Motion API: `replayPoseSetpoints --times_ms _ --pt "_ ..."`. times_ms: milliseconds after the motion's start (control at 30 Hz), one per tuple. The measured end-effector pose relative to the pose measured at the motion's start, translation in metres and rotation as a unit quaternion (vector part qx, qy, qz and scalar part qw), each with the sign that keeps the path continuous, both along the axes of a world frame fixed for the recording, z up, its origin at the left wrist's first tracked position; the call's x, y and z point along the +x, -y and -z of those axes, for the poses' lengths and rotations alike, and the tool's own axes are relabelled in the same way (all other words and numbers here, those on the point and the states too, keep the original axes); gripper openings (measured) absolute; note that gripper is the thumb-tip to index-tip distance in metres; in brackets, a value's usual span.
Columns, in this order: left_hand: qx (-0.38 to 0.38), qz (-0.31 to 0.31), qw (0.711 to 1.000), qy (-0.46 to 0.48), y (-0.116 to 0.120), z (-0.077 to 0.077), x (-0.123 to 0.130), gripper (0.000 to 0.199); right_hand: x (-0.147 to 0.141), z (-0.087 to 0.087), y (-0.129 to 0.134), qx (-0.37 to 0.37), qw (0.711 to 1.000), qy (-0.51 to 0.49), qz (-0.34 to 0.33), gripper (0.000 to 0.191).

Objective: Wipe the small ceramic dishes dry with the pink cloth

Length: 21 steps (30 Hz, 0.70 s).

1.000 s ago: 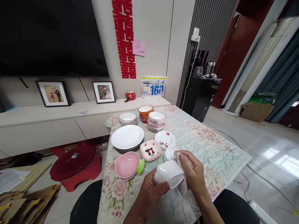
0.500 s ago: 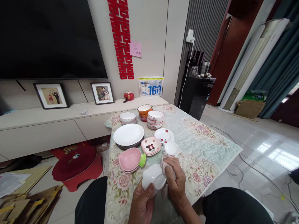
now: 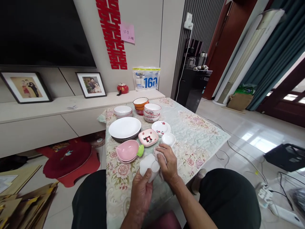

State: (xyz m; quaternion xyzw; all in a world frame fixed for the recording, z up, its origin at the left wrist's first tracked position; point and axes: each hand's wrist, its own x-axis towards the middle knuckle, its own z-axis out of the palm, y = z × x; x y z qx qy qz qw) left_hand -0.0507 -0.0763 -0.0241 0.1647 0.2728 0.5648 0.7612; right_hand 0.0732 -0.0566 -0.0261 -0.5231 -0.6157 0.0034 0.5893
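Left hand point(image 3: 142, 187) had the bowl point(image 3: 146, 163) gripped, tilted, above near end of table point(image 3: 188, 152). Right hand point(image 3: 168, 162) had cloth point(image 3: 157, 153) bunched in its grasp, up against the bowl. Pink dishes point(image 3: 127, 150) sat beyond left hand, small bowls point(image 3: 168, 138) near right, cat dishes point(image 3: 148, 136) between.

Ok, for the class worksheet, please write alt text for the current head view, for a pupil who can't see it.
A person's left hand grips a white dish while the right hand holds a pale cloth against it, above a flowered tablecloth. Beyond them sit stacked bowls, plates and pink dishes, with a dark screen behind.
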Motion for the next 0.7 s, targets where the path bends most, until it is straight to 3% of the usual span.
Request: replayPoseSetpoints --times_ms 433,700 --pt "-0.036 -0.017 0.998 -0.047 0.001 0.000 0.001 0.069 0.002 -0.002 -0.001 -0.032 0.998 -0.033 -0.032 0.024" --pt "-0.068 -0.030 0.994 -0.075 0.002 0.000 -0.001 0.067 -0.006 -0.010 0.010 0.008 0.996 0.033 -0.083 0.025"
